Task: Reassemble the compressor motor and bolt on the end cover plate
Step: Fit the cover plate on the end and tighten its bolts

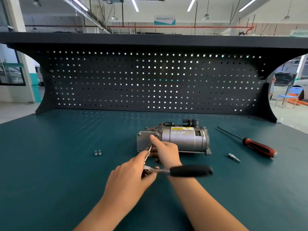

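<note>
Head view: compressor motor [181, 140] lies on its side mid-counter [50, 155], with the end cover plate [143, 142] on its left end. Yellow label [180, 128] on the housing reads "WARNING", upside down; the handwriting below it is illegible. Left hand [130, 179] fingers closed round the head of the ratchet wrench [190, 171], handle blurred. Right hand [166, 153] fingers pinch the wrench's extension bar at the plate, thumb on the plate. Two bolts [97, 152] lie to the left; red-black screwdriver [256, 145] and small bit [234, 157] to the right.

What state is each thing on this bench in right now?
compressor motor, lying on its side
end cover plate, fitted, upper bolts in
ratchet, head gripped by left hand
right hand, holding the plate, thumb on it
two loose bolts, on the mat
screwdriver, lying unused
bit, lying loose
</note>
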The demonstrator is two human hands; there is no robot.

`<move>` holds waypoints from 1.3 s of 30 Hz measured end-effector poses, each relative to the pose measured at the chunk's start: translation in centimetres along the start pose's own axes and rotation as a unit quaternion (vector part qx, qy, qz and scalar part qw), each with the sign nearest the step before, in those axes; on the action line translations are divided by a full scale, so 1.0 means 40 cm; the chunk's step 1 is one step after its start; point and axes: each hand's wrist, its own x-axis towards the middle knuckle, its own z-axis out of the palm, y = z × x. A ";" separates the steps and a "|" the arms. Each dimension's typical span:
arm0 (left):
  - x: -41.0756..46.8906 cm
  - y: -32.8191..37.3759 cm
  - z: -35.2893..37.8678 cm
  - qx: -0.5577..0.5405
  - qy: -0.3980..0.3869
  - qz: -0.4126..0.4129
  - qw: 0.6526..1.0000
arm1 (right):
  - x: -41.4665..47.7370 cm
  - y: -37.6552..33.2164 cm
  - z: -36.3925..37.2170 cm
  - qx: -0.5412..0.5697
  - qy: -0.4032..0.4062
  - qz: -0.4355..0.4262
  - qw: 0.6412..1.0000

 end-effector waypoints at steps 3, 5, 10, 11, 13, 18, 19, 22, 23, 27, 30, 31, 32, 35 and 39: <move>0.003 0.019 -0.004 -0.256 -0.009 -0.075 0.964 | -0.002 -0.004 0.000 0.066 -0.020 0.041 0.997; 0.011 0.033 -0.012 -0.458 -0.056 -0.178 0.869 | -0.001 -0.003 -0.003 0.059 -0.025 0.050 0.997; 0.013 0.031 -0.049 -0.716 -0.143 -0.296 0.615 | 0.001 -0.006 0.001 0.101 -0.035 0.065 0.992; 0.011 0.032 -0.052 -0.726 -0.151 -0.292 0.603 | 0.001 -0.006 0.003 0.100 -0.035 0.065 0.992; 0.010 0.037 -0.049 -0.690 -0.144 -0.269 0.656 | 0.001 -0.003 0.003 0.084 -0.033 0.062 0.994; -0.002 0.020 -0.019 -0.244 -0.070 -0.077 0.964 | 0.006 0.014 0.000 -0.076 0.018 -0.031 0.996; -0.005 0.022 -0.019 -0.145 -0.073 -0.034 0.986 | 0.007 0.018 -0.001 -0.113 0.031 -0.057 0.991; -0.014 0.027 -0.012 -0.013 -0.051 0.036 0.998 | 0.006 0.017 0.002 -0.140 0.037 -0.089 0.985; -0.012 0.028 -0.009 0.004 -0.043 0.039 0.998 | 0.005 0.013 0.007 -0.131 0.037 -0.084 0.987; -0.010 0.031 -0.004 -0.095 -0.001 -0.017 0.995 | 0.014 0.014 0.016 -0.034 0.050 -0.029 0.998; 0.001 0.054 -0.007 -0.351 -0.035 -0.128 0.927 | 0.010 0.016 0.014 -0.040 0.033 -0.016 0.999; 0.004 0.056 -0.008 -0.437 -0.056 -0.184 0.879 | 0.008 0.015 0.012 -0.035 0.023 -0.013 0.999; 0.003 0.057 -0.016 -0.513 -0.083 -0.236 0.821 | 0.008 0.013 0.009 -0.025 0.013 -0.009 1.000; 0.002 0.049 -0.039 -0.671 -0.137 -0.320 0.655 | 0.009 0.009 0.012 -0.037 0.010 -0.019 0.999; 0.002 0.047 -0.035 -0.597 -0.092 -0.300 0.739 | 0.008 0.011 0.013 -0.053 0.013 -0.027 0.998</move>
